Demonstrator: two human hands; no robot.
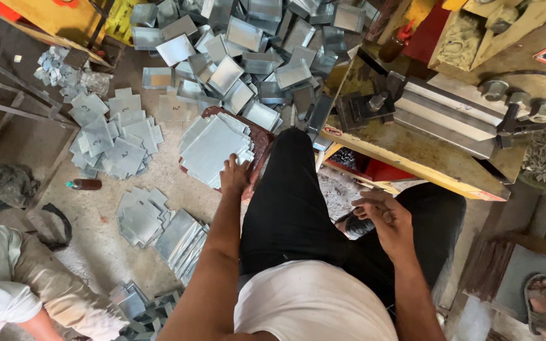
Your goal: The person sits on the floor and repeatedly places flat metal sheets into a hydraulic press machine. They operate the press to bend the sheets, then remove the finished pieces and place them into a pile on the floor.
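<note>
I am seated, looking down over my black trousers. My left hand (234, 176) reaches down to a stack of flat grey metal sheets (213, 146) lying on a dark red board (261, 144); its fingers touch the near edge of the top sheet. My right hand (383, 218) hovers over my right thigh with fingers loosely curled and nothing visible in it. Straight ahead of it stands a yellow-framed metal press machine (424, 136).
A heap of folded metal trays (254, 50) lies on the floor ahead. Loose flat sheets (112, 136) and smaller stacks (181, 243) lie to the left beside a small bottle (84, 184). Another person's leg (52, 284) is at bottom left, a sandalled foot (541, 300) at bottom right.
</note>
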